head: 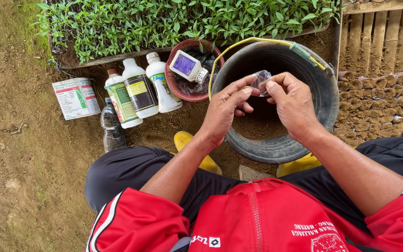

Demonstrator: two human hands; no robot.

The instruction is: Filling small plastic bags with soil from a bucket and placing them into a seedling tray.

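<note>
Nearest the camera is the red zip jacket [257, 219] of a squatting person, with dark trousers [127, 172] over both knees and 2 yellow boots [197, 149] planted on bare brown soil.

Both forearms reach forward over a black bucket [325, 121] that stands between the boots. The left hand [225, 109] and the right hand [292, 102] meet above the bucket's mouth, fingertips pinched together on a small clear plastic bag [260, 80]; each hand is closed on an edge of it, thumb against forefinger, the other fingers curled. The bag sits in the air just above the bucket's open top, near its far side. Inside the bucket, brown soil [262, 123] covers the bottom. A yellow-sleeved wire handle [257, 42] lies along the far rim.

To the left of the bucket stand 3 plastic bottles: a white one with a green label [122, 100], a white one with a dark label [138, 88], and a white one with a pale label [162, 84]. A dark clear bottle [111, 126] lies in front of them, and a flat printed packet [75, 98] lies further left. Just beside the bucket's left rim a red woven basket [176, 88] holds a white bottle with a purple label [188, 66] on its side.

To the right are rows of soil-filled bags [383, 105]. Farthest off, green seedlings [187, 21] crowd a long tray.
</note>
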